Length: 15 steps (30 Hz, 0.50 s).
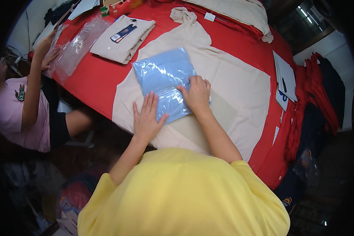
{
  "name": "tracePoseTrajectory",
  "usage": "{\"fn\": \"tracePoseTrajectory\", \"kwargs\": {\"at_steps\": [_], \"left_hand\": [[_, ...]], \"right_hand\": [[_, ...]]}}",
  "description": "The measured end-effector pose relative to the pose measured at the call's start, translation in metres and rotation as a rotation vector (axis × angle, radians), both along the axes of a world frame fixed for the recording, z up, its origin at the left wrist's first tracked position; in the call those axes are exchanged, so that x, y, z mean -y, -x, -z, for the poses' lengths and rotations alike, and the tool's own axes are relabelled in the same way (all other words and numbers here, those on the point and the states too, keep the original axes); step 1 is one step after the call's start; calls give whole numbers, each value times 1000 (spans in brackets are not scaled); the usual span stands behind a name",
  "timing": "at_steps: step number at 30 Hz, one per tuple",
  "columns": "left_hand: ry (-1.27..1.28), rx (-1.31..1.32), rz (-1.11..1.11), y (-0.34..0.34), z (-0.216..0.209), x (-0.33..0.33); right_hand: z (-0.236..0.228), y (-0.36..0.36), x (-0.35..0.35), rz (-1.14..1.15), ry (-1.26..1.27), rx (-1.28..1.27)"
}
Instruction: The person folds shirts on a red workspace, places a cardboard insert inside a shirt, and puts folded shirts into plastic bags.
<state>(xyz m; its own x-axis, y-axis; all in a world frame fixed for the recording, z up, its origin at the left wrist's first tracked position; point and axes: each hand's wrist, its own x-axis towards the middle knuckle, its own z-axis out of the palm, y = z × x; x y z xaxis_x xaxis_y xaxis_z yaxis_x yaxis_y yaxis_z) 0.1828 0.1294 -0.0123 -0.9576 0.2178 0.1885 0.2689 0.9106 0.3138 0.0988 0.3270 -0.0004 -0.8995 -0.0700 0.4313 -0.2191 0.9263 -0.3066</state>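
Observation:
A folded light blue garment in a clear plastic bag (163,70) lies on a spread-out beige shirt (240,78). Flat on the bag's lower left edge rests my left hand (145,122), its fingers stretched out and thumb apart. Across the bag's right edge lies my right hand (196,94), with the fingers slightly bent and the thumb away from them on the plastic. The bag's lower right edge is partly hidden under that hand. A pale flat rectangular sheet (220,114) lies on the shirt beside my right wrist.
A red cloth (88,84) covers the table. Left of the shirt lie a folded beige polo with a dark tag (124,49) and empty clear plastic (78,47). A co-worker in pink (17,114) sits at the left. Papers with a pen (284,76) and hanging garments (320,90) are at right.

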Motion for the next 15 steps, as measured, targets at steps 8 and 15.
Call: {"fn": "tracePoseTrajectory", "kwargs": {"at_steps": [8,15], "left_hand": [[-66,-24,108,17,-19,-10],[-38,51,57,6,1,-14]], "right_hand": [[-18,-7,21,99,-127,83],[7,1,-8,46,152,51]]}}
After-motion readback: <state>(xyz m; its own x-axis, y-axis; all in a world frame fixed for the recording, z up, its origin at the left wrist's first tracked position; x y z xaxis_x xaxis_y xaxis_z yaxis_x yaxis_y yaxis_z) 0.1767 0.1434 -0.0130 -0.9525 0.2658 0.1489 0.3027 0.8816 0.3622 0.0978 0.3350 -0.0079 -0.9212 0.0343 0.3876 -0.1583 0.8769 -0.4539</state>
